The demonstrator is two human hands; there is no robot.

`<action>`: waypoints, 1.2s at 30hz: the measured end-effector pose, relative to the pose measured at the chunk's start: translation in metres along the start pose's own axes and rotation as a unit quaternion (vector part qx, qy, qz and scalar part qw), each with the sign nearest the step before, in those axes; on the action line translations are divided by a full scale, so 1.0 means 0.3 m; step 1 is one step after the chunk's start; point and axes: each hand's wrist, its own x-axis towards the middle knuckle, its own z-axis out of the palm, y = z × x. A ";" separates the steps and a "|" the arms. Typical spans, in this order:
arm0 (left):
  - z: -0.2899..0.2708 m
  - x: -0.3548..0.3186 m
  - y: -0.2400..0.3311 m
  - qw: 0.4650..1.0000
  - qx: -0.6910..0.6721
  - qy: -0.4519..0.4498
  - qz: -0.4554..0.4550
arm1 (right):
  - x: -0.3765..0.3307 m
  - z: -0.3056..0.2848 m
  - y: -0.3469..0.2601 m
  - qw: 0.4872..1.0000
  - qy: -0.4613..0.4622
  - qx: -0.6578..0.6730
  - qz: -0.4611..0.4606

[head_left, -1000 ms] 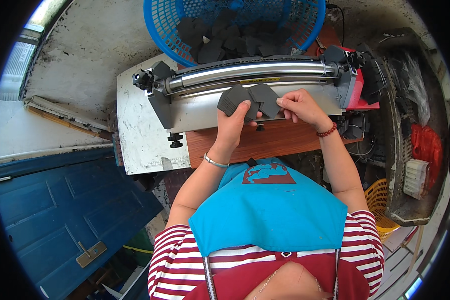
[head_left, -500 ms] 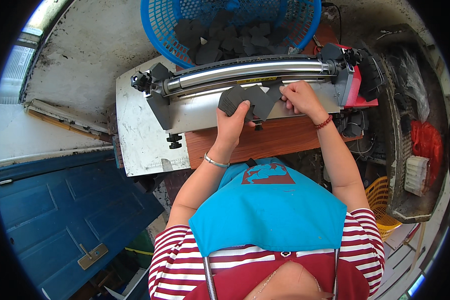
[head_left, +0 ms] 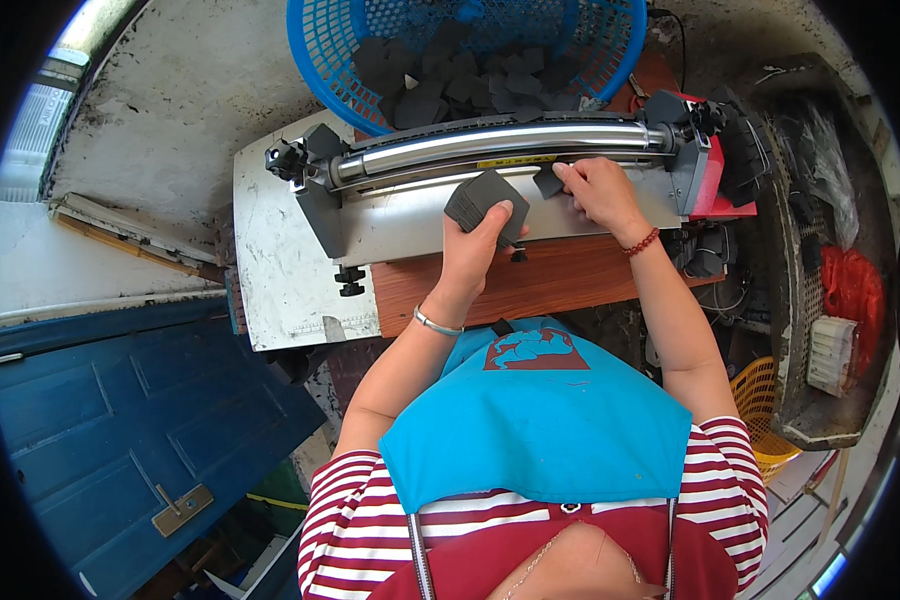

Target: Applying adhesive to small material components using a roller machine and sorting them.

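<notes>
Head view: your left hand (head_left: 475,245) is gripping the stack of dark pads (head_left: 482,203) while your right hand (head_left: 598,190) is pinching one pad (head_left: 548,181) at the roller machine's (head_left: 490,145) twelve o'clock slot, so be feeding it squarely.

A blue door (head_left: 140,420) is lying at the lower left, a yellow basket (head_left: 755,400) and red bag (head_left: 850,290) sitting at the right.

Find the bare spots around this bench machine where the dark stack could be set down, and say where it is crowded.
Bare: the white plate left of the roller, and the wooden board between the wrists. Crowded: the machine's grey ledge, where the left hand holds the dark stack and the right hand presses one piece; the blue basket is full.
</notes>
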 end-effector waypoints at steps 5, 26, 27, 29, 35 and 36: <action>0.007 0.024 -0.042 0.999 0.002 0.025 0.036 | -0.092 0.045 -0.088 0.959 -0.176 0.214 -0.057; -0.030 0.009 -0.010 1.000 -0.016 0.006 0.023 | -0.075 -0.004 -0.007 0.960 -0.194 0.200 0.015; -0.031 0.008 -0.010 0.999 -0.011 0.020 0.027 | -0.072 -0.009 -0.003 0.960 -0.194 0.200 0.015; -0.033 0.011 -0.004 0.999 -0.007 0.033 0.031 | -0.058 -0.026 0.008 0.976 -0.163 0.128 0.062; -0.018 0.013 -0.001 0.999 -0.030 0.034 0.021 | -0.051 -0.007 -0.025 0.988 -0.087 0.118 0.049; -0.013 0.015 -0.004 0.999 -0.035 0.035 0.021 | -0.064 0.005 -0.038 0.986 -0.094 0.134 0.015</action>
